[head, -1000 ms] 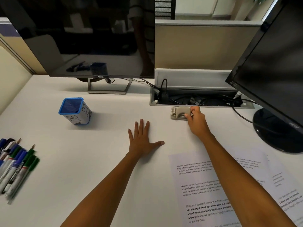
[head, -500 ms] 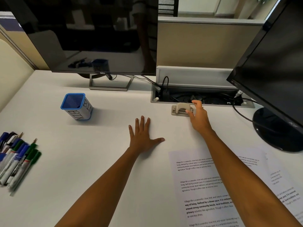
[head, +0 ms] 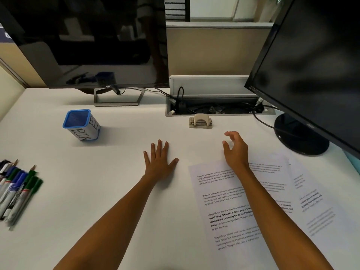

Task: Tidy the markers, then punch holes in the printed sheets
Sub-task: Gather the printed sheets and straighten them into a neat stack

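Landmark: hole punch [head: 200,121], one unit, beige, standing on the white tabletop [head: 116,172] just in front of the cable tray [head: 220,109].
Left hand [head: 158,159]: flat on the tabletop, fingers straight and spread, holding nothing; nearer the viewer than the hole punch and to its left.
Right hand [head: 234,151]: raised slightly, fingers loosely curved and apart, holding nothing; near the hole punch on its right, nearer side, not touching it.
Printed sheets [head: 253,201]: at least two overlapping sheets, lying flat to the right of the hole punch and nearer the viewer; exact count cannot be told. The right forearm crosses over them.
Markers [head: 17,191]: one loose pile, blue, green and black caps; far left of the hole punch at the tabletop edge; count unclear.
Bin [head: 81,124]: one blue-rimmed container marked "BIN", upright, well left of the hole punch; no contents visible inside.
Cable tray contents: dark cables and plugs.
Monitors: two, one [head: 83,41] behind and left of the hole punch, one [head: 315,65] to its right.
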A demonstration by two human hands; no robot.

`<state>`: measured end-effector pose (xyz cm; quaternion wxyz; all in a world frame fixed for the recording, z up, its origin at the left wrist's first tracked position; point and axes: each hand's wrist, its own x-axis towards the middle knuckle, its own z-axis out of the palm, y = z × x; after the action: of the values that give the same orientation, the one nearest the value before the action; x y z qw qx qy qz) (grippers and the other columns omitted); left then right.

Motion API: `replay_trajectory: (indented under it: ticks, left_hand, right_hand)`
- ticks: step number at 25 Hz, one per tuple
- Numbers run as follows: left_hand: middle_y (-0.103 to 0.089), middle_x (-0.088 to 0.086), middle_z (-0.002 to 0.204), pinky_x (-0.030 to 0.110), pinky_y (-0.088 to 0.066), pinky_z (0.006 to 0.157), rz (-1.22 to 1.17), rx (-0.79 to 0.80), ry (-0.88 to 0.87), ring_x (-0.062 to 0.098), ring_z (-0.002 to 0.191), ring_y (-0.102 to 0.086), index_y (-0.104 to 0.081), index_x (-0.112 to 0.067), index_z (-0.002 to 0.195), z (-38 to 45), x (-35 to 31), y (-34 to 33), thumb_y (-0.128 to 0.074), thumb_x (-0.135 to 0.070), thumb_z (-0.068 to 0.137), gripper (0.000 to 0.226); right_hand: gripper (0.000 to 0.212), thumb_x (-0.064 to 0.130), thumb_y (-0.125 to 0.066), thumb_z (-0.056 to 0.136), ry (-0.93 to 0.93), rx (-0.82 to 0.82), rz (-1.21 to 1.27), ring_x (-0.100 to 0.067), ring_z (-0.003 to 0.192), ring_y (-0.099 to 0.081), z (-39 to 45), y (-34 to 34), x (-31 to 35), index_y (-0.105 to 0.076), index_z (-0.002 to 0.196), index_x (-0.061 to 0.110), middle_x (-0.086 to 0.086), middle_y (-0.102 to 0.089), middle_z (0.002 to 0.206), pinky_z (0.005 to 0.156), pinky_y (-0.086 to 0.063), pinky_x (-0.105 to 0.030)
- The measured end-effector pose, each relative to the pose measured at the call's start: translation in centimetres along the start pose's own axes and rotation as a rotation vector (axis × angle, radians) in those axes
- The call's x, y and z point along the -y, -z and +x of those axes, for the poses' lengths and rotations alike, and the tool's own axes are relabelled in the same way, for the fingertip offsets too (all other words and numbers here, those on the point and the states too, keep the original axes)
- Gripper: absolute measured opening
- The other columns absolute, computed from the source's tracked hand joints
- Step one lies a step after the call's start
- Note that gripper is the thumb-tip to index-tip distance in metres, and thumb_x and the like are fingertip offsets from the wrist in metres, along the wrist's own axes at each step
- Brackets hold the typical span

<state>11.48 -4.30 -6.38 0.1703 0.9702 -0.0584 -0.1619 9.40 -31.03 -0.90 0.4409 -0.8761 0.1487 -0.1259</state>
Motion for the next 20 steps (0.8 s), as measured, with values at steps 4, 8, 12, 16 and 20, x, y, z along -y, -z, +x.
replay_trajectory:
  ticks: [4,8,12,16,20]
  left_hand:
    - [0.016,0.0,0.167,0.057,0.013,0.118,-0.079,-0.003,0.046,0.026,0.151,0.022,0.003,-0.027,0.159,-3.5,-1.8,-1.5,-0.028,-0.071,0.094,0.084]
    - [0.018,0.001,0.166,0.061,0.014,0.115,-0.128,0.067,0.062,0.029,0.15,0.024,0.004,-0.025,0.159,-7.1,-4.0,-2.6,-0.039,-0.084,0.08,0.107]
    - [0.024,0.002,0.165,0.067,0.013,0.112,-0.114,0.158,0.017,0.03,0.15,0.026,0.013,-0.027,0.157,-10.5,-6.6,-3.9,-0.05,-0.094,0.061,0.133]
    - [0.028,0.002,0.163,0.071,0.017,0.108,-0.01,0.215,-0.07,0.028,0.147,0.032,0.016,-0.03,0.156,-11.9,-7.0,-4.7,-0.058,-0.096,0.047,0.147]
    - [0.023,-0.003,0.165,0.068,0.02,0.108,-0.066,0.198,-0.124,0.023,0.148,0.031,0.013,-0.025,0.157,-11.4,-5.7,-4.0,-0.07,-0.088,0.045,0.153]
  right_hand:
    - [0.031,0.01,-0.064,0.093,-0.073,0.068,0.024,-0.018,0.12,-0.055,-4.7,1.3,-0.2,-0.054,0.122,0.015,-0.001,-0.062,0.126,0.095,-0.044,-0.027]
    - [0.045,0.013,-0.07,0.089,-0.201,0.108,-0.039,-0.023,0.127,-0.048,-8.4,3.1,-0.6,-0.05,0.13,0.012,-0.006,-0.056,0.133,0.098,-0.042,-0.029]
    - [0.073,0.028,-0.081,0.078,-0.425,0.113,-0.216,-0.031,0.132,-0.037,-11.0,5.1,-1.0,-0.041,0.137,0.016,-0.011,-0.046,0.141,0.105,-0.04,-0.046]
    - [0.104,0.042,-0.089,0.064,-0.568,0.139,-0.297,-0.034,0.135,-0.032,-13.6,6.5,-2.0,-0.028,0.144,0.018,-0.013,-0.034,0.147,0.109,-0.035,-0.051]
    - [0.111,0.048,-0.09,0.059,-0.533,0.188,-0.421,-0.034,0.134,-0.029,-15.8,6.1,-2.7,-0.024,0.143,0.017,-0.014,-0.029,0.145,0.108,-0.033,-0.048]
